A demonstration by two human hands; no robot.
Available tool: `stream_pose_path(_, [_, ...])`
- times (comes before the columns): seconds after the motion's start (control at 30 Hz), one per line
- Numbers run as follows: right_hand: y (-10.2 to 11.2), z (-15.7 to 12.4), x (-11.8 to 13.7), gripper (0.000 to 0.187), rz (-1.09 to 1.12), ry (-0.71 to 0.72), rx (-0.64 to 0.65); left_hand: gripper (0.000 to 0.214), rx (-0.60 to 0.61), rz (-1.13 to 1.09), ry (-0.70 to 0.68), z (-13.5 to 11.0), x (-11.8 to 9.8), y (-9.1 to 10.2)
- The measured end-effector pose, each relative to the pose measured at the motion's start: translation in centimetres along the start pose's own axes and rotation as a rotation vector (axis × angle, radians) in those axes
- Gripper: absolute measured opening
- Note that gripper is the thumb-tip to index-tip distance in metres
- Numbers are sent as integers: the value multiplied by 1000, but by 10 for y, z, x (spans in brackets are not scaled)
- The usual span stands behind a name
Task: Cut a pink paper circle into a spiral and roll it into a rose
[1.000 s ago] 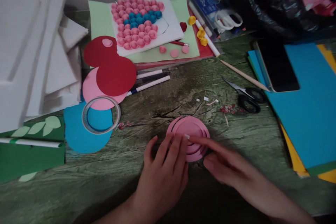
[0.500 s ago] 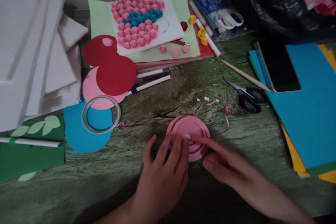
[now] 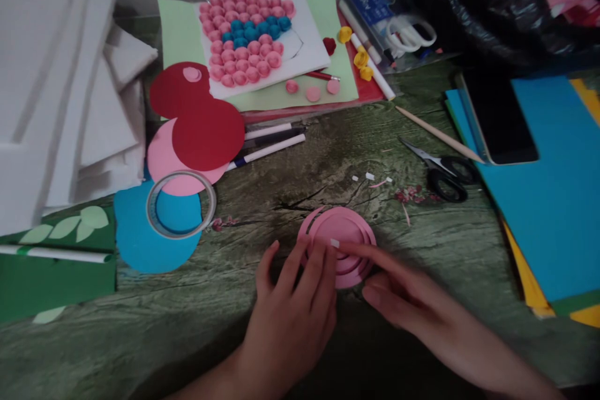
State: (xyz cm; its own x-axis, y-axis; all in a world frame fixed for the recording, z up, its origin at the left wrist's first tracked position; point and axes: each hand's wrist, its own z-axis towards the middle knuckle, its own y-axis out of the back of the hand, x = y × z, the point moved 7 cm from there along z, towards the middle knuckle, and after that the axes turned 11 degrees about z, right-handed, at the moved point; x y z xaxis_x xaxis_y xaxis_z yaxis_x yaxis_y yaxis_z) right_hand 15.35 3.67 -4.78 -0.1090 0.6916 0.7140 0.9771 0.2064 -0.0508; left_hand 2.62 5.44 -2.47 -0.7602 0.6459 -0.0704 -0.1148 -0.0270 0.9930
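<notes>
A pink paper spiral (image 3: 344,222), cut from a circle, lies flat on the table in front of me. A small white piece (image 3: 334,242), like a bit of tape, sits on it near its middle. My left hand (image 3: 294,309) rests palm down with its fingers stretched over the spiral's left side. From the right, my right hand (image 3: 407,287) reaches in; its index fingertip touches the spiral beside the white piece, and its thumb is held apart. The other right fingers are mostly hidden. Neither hand grasps anything.
Black-handled scissors (image 3: 447,178) and a wooden stick (image 3: 438,133) lie to the right, near a phone (image 3: 501,115) on coloured paper (image 3: 553,212). A tape roll (image 3: 150,206) and paper circles (image 3: 209,134) are left. Behind stands a board with pink and blue rolled paper (image 3: 304,44).
</notes>
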Motion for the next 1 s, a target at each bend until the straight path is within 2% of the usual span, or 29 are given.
stream_pose_path(0.47, [1, 1, 0, 48, 3, -15, -4, 44, -20, 122, 11, 5, -2, -1])
stream_pose_path(0.57, [2, 0, 1, 47, 58, -28, -2, 42, -12, 167, -4, 5, -5, -1])
stream_pose_path(0.67, [-2, 0, -2, 49, 162, -50, 53, 40, -1, 197, -20, 5, -7, -1])
stream_pose_path(0.87, [-5, 4, -4, 49, 363, 33, 121, 39, -22, 238, -32, 6, -6, 1])
stream_pose_path(1.0, [-5, 5, -5, 52, 447, 63, 124, 36, -32, 238, -101, 7, -9, 1])
